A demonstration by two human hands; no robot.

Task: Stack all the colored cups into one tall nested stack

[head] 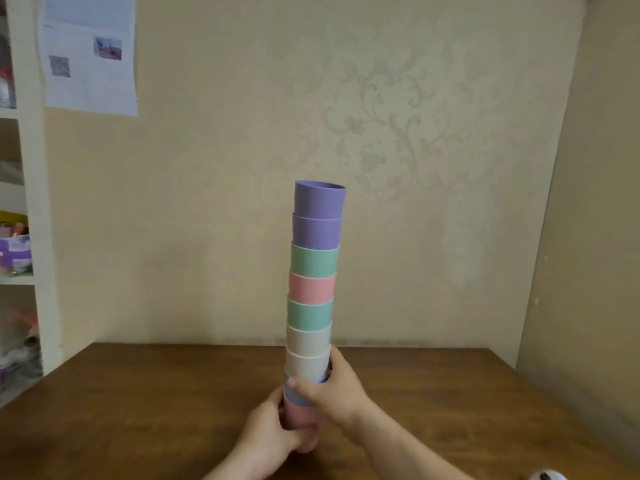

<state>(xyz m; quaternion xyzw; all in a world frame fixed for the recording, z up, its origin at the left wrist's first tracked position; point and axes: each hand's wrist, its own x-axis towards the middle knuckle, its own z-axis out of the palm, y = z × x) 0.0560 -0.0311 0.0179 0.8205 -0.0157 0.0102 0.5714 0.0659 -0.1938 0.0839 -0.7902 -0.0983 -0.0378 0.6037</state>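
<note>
A tall nested stack of cups rises upright over the brown wooden table. From the top it shows two purple cups, then green, pink, green, two cream cups, a purple one and a pink one at the bottom. My right hand wraps the stack just above its base, over the low purple cup. Around the bottom pink cup my left hand is closed from the left and below. The base of the stack is hidden by my fingers, so contact with the table cannot be told.
A beige patterned wall stands close behind the table. White shelves with clutter fill the left edge, with a paper sheet pinned above. A small white object peeks in at the bottom right corner.
</note>
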